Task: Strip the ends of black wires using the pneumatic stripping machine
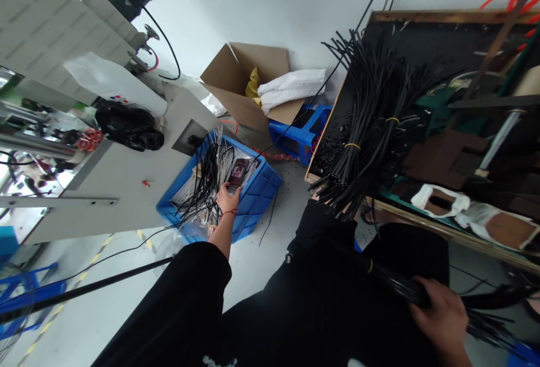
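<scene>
My left hand [228, 198] reaches down to a blue plastic crate [253, 198] on the floor and grips a phone [238, 173] with a lit screen at the crate's top. A red string circles that wrist. Loose black cables [206, 181] lie tangled in the crate beside the phone. My right hand [441, 310] is closed around a bundle of black tubes [405, 291] tied with a yellow band, resting across my lap at lower right.
A grey machine [126, 170] stands at left, with a black bag on it. A workbench [422, 220] at right carries a large bundle of black tubes [371, 113]. A cardboard box [248, 85] and blue stool [304, 130] sit by the wall.
</scene>
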A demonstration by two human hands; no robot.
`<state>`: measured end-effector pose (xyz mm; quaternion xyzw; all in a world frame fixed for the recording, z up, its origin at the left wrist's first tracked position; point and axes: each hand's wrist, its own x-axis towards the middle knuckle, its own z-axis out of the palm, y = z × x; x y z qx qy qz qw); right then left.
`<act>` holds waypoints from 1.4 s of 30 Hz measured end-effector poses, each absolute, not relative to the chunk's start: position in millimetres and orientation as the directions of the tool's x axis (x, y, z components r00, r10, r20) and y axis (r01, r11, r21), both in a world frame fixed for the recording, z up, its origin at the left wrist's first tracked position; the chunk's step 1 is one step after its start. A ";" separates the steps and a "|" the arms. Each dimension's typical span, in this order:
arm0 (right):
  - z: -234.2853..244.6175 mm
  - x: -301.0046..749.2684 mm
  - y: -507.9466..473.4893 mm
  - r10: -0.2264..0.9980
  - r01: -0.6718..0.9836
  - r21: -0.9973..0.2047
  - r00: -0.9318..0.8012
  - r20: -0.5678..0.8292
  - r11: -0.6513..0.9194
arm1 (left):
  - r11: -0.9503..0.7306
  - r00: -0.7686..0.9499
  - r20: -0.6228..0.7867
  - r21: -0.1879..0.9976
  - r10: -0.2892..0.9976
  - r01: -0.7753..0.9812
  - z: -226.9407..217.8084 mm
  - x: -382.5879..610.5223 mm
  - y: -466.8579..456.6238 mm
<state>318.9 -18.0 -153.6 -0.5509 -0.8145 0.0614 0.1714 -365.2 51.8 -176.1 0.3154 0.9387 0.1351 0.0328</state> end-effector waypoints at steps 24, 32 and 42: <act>-137.6 308.6 -10.1 0.873 0.862 -0.207 -0.402 0.276 0.463 | 0.563 -0.720 0.217 0.493 0.659 0.663 -192.5 -375.0 47.5; -142.0 311.5 -13.8 0.886 0.871 -0.228 -0.371 0.277 0.436 | 0.575 -0.722 0.204 0.480 0.661 0.662 -190.7 -372.7 48.2; -144.8 314.5 -15.1 0.902 0.868 -0.268 -0.360 0.237 0.417 | 0.614 -0.728 0.172 0.429 0.664 0.662 -183.6 -368.1 49.9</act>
